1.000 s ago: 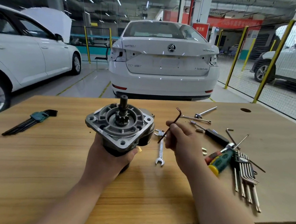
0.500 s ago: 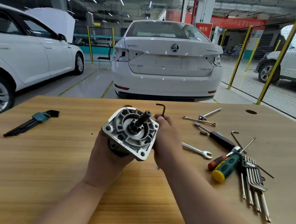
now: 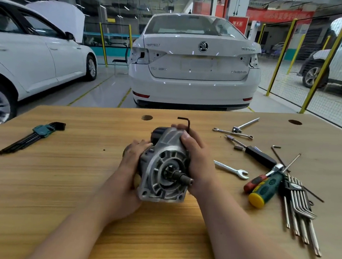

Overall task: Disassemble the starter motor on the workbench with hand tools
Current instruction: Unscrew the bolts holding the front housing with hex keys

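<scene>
The starter motor (image 3: 163, 165) is a grey aluminium housing with a dark pinion shaft. It lies on its side over the wooden workbench (image 3: 61, 182), shaft end turned toward me. My left hand (image 3: 132, 163) grips its left side. My right hand (image 3: 196, 159) wraps the right side and top of the housing and also holds a black hex key (image 3: 185, 123), whose bent end sticks up behind my fingers. The motor's dark rear body shows behind the housing.
A green-holdered hex key set (image 3: 34, 136) lies at the left. To the right lie an open-end wrench (image 3: 231, 170), a green and yellow screwdriver (image 3: 265, 188), a black-handled driver (image 3: 259, 156), a silver key set (image 3: 300, 209) and a thin spanner (image 3: 232, 133). White cars stand beyond the bench.
The motor has been tipped from shaft-up to lying with its shaft toward me. My right hand, still holding the hex key, came over and took hold of the housing.
</scene>
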`<state>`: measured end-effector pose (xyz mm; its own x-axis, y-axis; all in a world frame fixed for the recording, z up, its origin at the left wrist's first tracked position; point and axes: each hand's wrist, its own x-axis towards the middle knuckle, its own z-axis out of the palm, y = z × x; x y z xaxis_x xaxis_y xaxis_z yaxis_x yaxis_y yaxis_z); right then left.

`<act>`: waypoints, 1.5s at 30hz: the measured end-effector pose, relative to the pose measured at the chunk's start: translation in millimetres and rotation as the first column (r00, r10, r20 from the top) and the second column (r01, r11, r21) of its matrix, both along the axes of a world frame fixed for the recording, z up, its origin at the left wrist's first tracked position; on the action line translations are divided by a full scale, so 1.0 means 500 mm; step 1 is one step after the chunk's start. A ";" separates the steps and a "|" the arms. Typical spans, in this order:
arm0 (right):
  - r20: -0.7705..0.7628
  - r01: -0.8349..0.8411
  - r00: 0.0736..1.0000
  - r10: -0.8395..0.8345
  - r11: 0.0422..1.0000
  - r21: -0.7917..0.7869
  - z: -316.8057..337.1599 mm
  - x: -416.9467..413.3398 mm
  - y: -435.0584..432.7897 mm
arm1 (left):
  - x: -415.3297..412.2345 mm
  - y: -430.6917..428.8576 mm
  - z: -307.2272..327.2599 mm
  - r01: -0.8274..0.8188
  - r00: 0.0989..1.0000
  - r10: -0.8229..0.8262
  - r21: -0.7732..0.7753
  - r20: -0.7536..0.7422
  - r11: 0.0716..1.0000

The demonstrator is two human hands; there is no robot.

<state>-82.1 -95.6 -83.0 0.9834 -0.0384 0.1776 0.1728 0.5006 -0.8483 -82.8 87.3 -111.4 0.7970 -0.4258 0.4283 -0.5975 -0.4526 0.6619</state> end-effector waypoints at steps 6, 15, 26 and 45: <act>0.233 0.167 0.968 -0.094 0.934 -0.317 -0.020 -0.003 0.024 | -0.010 0.004 0.002 -0.114 0.948 -0.016 -0.384 -0.319 0.916; 0.549 0.600 0.797 -0.252 0.436 -0.670 0.001 0.008 0.021 | -0.001 -0.033 0.003 -0.236 0.943 0.106 -0.407 -0.316 0.882; 0.329 0.341 0.939 -0.101 0.154 -0.927 -0.042 -0.086 -0.077 | 0.015 -0.012 0.015 -0.272 0.954 0.243 -0.169 -0.174 0.947; 0.429 0.427 0.903 -0.001 0.078 -0.901 -0.063 -0.071 -0.046 | -0.018 -0.044 0.004 -0.253 0.957 0.265 -0.105 0.122 0.962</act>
<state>-117.5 -118.8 -114.4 0.8661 0.1732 0.4688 0.3978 -0.8067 -0.4370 -91.9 65.3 -109.5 0.8080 -0.1687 0.5645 -0.5532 -0.5470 0.6283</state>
